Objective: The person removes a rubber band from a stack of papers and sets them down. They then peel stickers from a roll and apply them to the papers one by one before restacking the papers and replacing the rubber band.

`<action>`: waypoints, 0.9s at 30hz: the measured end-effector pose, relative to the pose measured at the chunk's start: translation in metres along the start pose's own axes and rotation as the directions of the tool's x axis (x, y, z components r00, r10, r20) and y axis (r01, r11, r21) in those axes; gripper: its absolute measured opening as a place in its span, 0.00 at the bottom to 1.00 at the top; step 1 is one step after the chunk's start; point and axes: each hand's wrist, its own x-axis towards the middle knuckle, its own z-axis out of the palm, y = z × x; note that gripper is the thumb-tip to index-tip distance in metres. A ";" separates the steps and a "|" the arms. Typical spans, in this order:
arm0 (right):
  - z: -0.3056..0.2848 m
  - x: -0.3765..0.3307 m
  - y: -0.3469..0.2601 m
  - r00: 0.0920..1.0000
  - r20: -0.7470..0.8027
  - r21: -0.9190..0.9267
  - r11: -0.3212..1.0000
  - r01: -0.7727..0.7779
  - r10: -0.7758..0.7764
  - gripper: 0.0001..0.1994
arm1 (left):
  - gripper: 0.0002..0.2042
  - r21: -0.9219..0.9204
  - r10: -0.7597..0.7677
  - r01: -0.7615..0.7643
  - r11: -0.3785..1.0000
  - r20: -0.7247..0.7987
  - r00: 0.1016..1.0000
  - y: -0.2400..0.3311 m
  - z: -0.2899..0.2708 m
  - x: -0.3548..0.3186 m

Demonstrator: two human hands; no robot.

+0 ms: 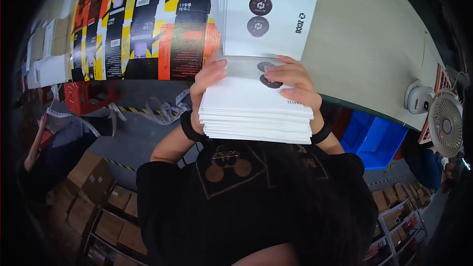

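Stretching ahead is the pale beige tabletop point(374, 44), carrying colourful flat printed cartons point(143, 24) and a white desk fan point(446, 123). Both the left hand point(209, 81) and the right hand point(293, 81) are gripping a thick stack of white printed sheets point(256, 113), fingers curled over its top.

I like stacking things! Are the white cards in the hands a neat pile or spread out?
A neat pile: the white cards lie with edges lined up, left hand and right hand on top.
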 end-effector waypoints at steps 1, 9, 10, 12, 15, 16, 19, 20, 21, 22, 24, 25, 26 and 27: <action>-0.001 0.002 -0.001 0.999 -0.044 0.056 0.998 0.017 -0.015 0.17 | 0.20 -0.062 -0.120 0.121 0.991 0.017 0.993 0.013 -0.001 0.000; -0.052 0.002 -0.049 0.575 -0.541 0.260 0.773 -0.579 0.613 0.30 | 0.05 0.080 -0.052 0.025 0.996 0.352 0.934 0.074 -0.001 0.062; -0.068 0.012 -0.047 0.468 -0.547 0.330 0.693 -0.641 0.694 0.30 | 0.04 0.024 -0.095 0.092 0.995 0.315 0.944 0.074 0.000 0.065; -0.099 0.029 -0.045 0.365 -0.548 0.393 0.617 -0.682 0.752 0.30 | 0.05 -0.117 -0.182 0.202 0.972 0.162 0.970 0.066 -0.010 0.074; -0.137 0.029 -0.039 0.388 -0.382 0.308 0.511 -0.803 0.839 0.30 | 0.05 -0.143 -0.296 0.302 0.943 0.060 0.953 0.058 -0.021 0.096; -0.148 0.019 -0.028 0.401 -0.419 0.086 0.475 -0.876 0.815 0.30 | 0.06 -0.100 -0.345 0.352 0.930 0.080 0.935 0.055 -0.025 0.101; -0.157 0.011 -0.016 0.454 -0.479 -0.351 0.310 -0.883 0.751 0.30 | 0.07 -0.012 -0.436 0.440 0.898 0.110 0.893 0.043 -0.028 0.113; -0.152 0.016 -0.021 0.614 -0.505 -0.577 0.291 -0.763 0.607 0.31 | 0.08 0.147 -0.369 0.350 0.925 0.131 0.920 0.037 -0.026 0.112; -0.145 0.023 -0.028 0.758 -0.472 -0.765 0.219 -0.606 0.450 0.32 | 0.09 0.300 -0.305 0.248 0.921 0.162 0.938 0.029 -0.024 0.110; -0.137 0.032 -0.033 0.879 -0.377 -0.902 0.102 -0.421 0.292 0.33 | 0.10 0.443 -0.246 0.138 0.886 0.196 0.949 0.020 -0.022 0.109; -0.105 0.055 -0.055 0.852 -0.367 -0.689 0.507 -0.519 0.373 0.34 | 0.10 0.513 -0.223 0.112 0.851 0.159 0.962 -0.007 -0.018 0.107; -0.083 0.062 -0.061 0.829 -0.321 -0.309 0.777 -0.548 0.457 0.36 | 0.11 0.580 -0.205 0.092 0.810 0.133 0.970 -0.020 -0.018 0.104; -0.064 0.065 -0.057 0.771 -0.327 -0.200 0.757 -0.622 0.546 0.36 | 0.11 0.635 -0.183 0.064 0.770 0.123 0.975 -0.030 -0.016 0.105; -0.046 0.067 -0.047 0.709 -0.316 -0.086 0.725 -0.684 0.631 0.37 | 0.11 0.634 -0.180 0.061 0.771 0.125 0.976 -0.035 -0.015 0.107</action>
